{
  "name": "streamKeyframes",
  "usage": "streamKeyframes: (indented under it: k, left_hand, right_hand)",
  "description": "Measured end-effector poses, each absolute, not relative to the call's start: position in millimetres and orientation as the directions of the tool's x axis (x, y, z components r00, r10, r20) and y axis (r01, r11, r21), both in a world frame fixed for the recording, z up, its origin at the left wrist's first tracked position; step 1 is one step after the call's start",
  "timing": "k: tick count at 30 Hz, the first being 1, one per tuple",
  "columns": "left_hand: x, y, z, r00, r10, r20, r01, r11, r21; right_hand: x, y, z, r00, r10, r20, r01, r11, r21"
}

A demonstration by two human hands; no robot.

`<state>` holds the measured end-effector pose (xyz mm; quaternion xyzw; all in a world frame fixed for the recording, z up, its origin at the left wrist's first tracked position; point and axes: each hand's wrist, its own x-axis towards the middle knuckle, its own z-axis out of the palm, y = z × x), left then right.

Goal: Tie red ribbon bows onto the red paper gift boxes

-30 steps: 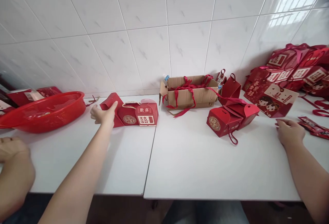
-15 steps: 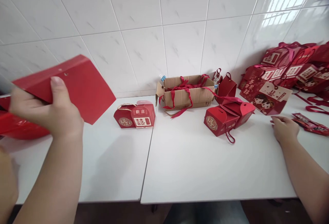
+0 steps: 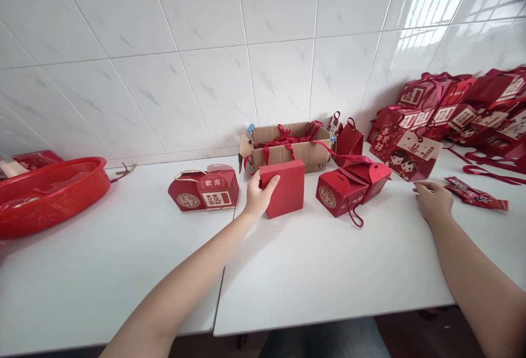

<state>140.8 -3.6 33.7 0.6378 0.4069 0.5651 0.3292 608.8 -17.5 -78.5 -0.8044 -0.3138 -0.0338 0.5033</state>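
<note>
My left hand (image 3: 259, 194) grips a plain red cardboard box (image 3: 285, 188) by its upper left edge, thumb on the front face. The box is upright, in front of a brown carton (image 3: 291, 156) of red ribbons. To its right sits a red gift box (image 3: 353, 184) with a dark red cord handle. A printed red box (image 3: 204, 189) with a twisted cord handle stands to the left. My right hand (image 3: 434, 202) rests on the table with loosely bent fingers and nothing visible in it, beside small red packets (image 3: 476, 194) and below a triangular printed bag (image 3: 405, 152).
A red plastic basket (image 3: 53, 196) stands at the far left. Many finished-looking red boxes (image 3: 444, 103) are piled against the tiled wall (image 3: 213, 13) on the right. A seam (image 3: 219, 292) divides the white tabletop (image 3: 304, 276). Loose ribbons (image 3: 493, 172) lie at the right.
My left hand has carried the red box from the upper left to the middle of the table and lowered it. The view has turned left, bringing the basket into sight. My right hand stays near the packets.
</note>
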Motion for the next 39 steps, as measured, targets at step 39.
streamKeyframes:
  k: [39]
  left_hand:
    - [108.8,16.8,-10.9,0.730,0.672,0.120,-0.034,-0.140,0.990]
  right_hand:
    - [366.5,41.4,98.4,-0.229,0.951,0.207,0.931,0.276,-0.238]
